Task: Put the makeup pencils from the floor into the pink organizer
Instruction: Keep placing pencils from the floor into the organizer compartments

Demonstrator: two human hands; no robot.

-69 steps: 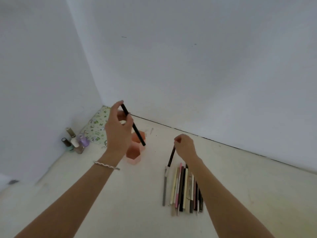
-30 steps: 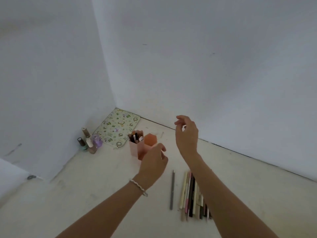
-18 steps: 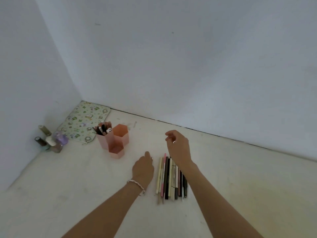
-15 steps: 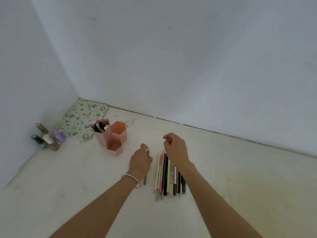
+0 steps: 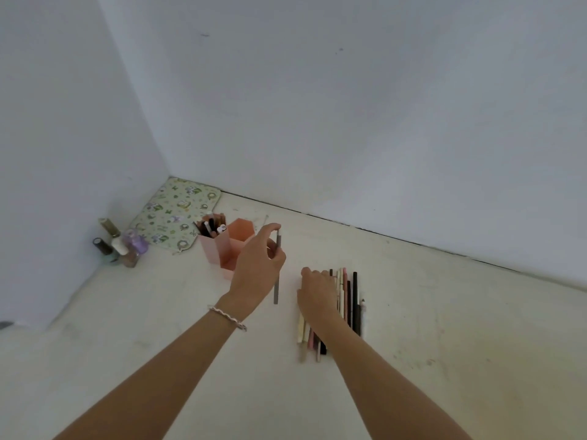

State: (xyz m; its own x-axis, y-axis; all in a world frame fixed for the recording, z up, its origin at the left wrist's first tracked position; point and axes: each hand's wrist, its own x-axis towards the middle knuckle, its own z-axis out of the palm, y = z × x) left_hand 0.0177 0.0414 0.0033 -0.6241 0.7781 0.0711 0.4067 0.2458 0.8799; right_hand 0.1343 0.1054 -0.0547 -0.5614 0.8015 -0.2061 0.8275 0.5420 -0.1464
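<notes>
The pink organizer (image 5: 219,249) stands on the floor near the corner, with several pencils upright in its tall left cell. My left hand (image 5: 257,271) is raised just right of it and pinches a grey makeup pencil (image 5: 277,281), which hangs almost upright. A row of several makeup pencils (image 5: 349,300) lies side by side on the floor to the right. My right hand (image 5: 316,295) rests palm down on the left part of that row, fingers curled over the pencil tops; whether it grips one is hidden.
A green patterned pouch (image 5: 174,214) lies flat in the corner behind the organizer. Several nail polish bottles (image 5: 119,247) stand along the left wall. White walls (image 5: 349,122) close the space at left and back. Pale floor (image 5: 444,344) stretches to the right.
My left hand has lifted the grey pencil off the floor and carried it up toward the organizer. My right hand has dropped from hovering onto the row of pencils.
</notes>
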